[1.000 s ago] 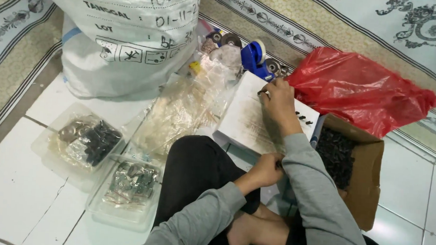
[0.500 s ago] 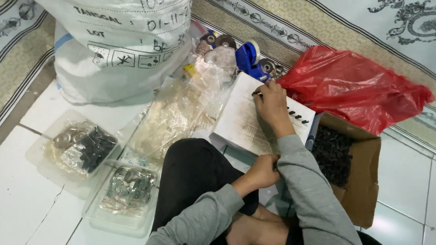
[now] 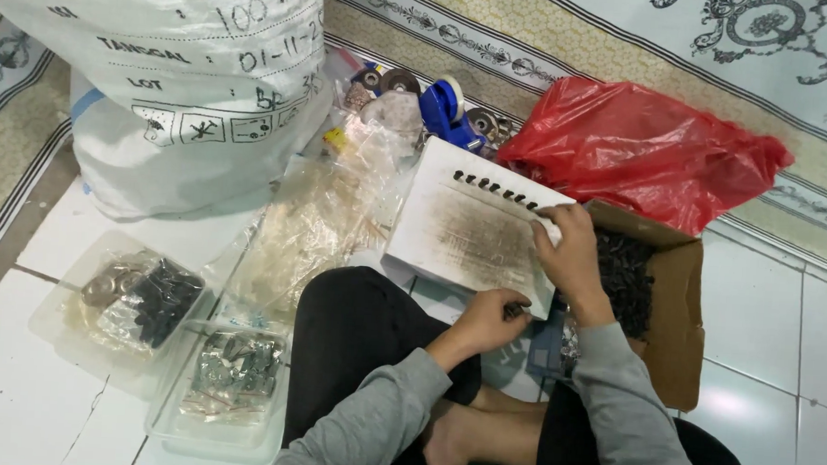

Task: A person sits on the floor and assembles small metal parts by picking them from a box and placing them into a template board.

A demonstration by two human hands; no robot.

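A person sits cross-legged on a white tiled floor (image 3: 768,308), in grey sleeves and black trousers. The right hand (image 3: 573,255) rests on the right edge of a flat white board with a smudged grey face (image 3: 465,231), its fingers curled over that edge and gripping it. A row of small black pieces (image 3: 496,187) stands along the board's far edge. The board lies tilted, its near edge above the person's knee. The left hand (image 3: 489,319) is curled nearly closed just below the board's near edge, pinching a small dark piece (image 3: 515,310) between the fingertips; what kind of piece it is cannot be told.

Just right of the board sits an open brown cardboard box (image 3: 678,312) filled with small black parts (image 3: 628,277), and behind it lies a crumpled red plastic bag (image 3: 644,146). Beyond the board's far corner stands a blue tape dispenser (image 3: 448,112) among several round metal parts. A large white woven sack with printed markings (image 3: 176,79) fills the upper left. Clear plastic bags (image 3: 315,223) lie heaped between the sack and the board. Near the person's left knee lie two clear plastic trays: one holding dark and metallic pieces (image 3: 136,303), the other silvery pieces (image 3: 232,374).
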